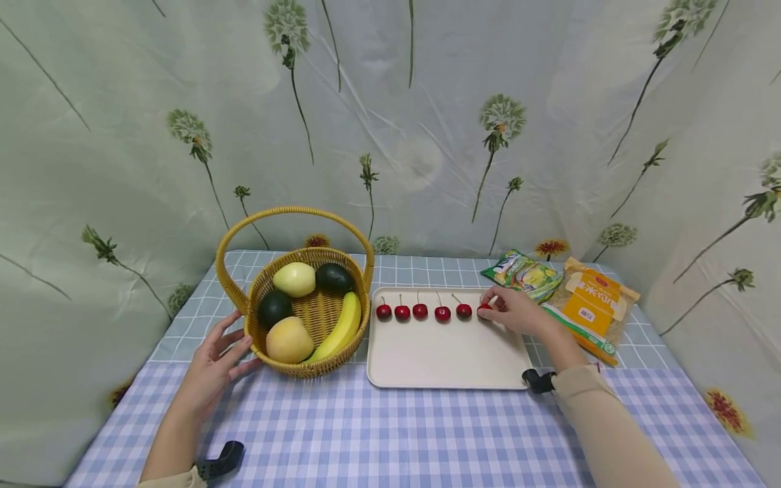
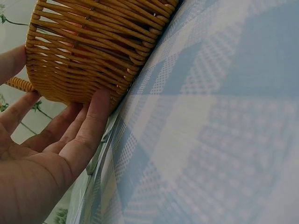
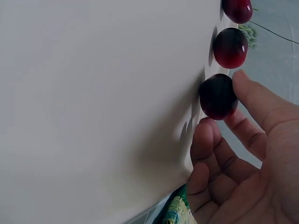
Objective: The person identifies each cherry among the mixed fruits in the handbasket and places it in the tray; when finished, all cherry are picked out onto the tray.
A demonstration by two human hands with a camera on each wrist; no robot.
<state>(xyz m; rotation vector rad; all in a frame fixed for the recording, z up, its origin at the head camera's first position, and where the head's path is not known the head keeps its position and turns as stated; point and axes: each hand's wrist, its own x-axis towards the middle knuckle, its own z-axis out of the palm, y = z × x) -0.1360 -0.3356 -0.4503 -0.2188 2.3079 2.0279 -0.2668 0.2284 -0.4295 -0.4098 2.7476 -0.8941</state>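
My left hand [image 1: 207, 369] is at the left side of a woven basket [image 1: 326, 367] with a tall arched handle. In the left wrist view its extended fingers [image 2: 84, 140] touch the basket's slatted wall [image 2: 93, 51]. Inside the basket lie a banana [image 1: 339, 330], a pale green fruit [image 1: 295, 279], a yellowish round fruit [image 1: 289, 339] and two dark green fruits [image 1: 275, 310]. On a cream tray [image 1: 445, 359], my right hand [image 1: 518, 312] pinches a dark red cherry [image 3: 218, 97] between thumb and fingers at the right end of a row of stemmed cherries [image 1: 442, 313].
A green packet [image 1: 525, 272] and an orange-and-clear bag of grain [image 1: 594, 308] lie behind and right of the tray. Checked cloth [image 1: 366, 434] covers the table. A curtain with a dandelion print [image 1: 415, 135] hangs behind it.
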